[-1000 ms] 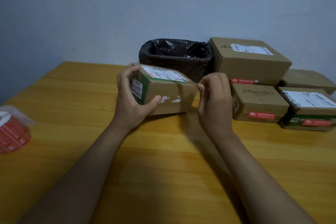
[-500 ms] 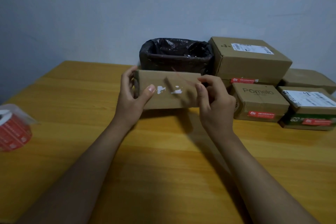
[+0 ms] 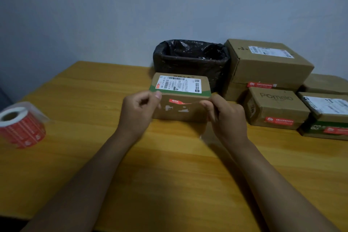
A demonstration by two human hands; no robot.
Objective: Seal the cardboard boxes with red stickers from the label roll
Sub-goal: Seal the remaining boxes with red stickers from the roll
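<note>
1. Box (image 3: 180, 98) sits on the bench (image 3: 169, 175), centre, just near of the black bin (image 3: 190, 56); its near face is toward the person.
2. Red sticker (image 3: 179, 102) lies on that face, long axis running left to right, just under the top edge.
3. Right hand (image 3: 224, 117): grip pinches the sticker's right end.
4. Left hand (image 3: 139, 111): grip curled at the box's left corner; its hold on the sticker's left end cannot be told.
5. Judgement: next comes pressing flat from the left end toward the right.
6. Label roll (image 3: 20, 124) is far left, well apart.
</note>
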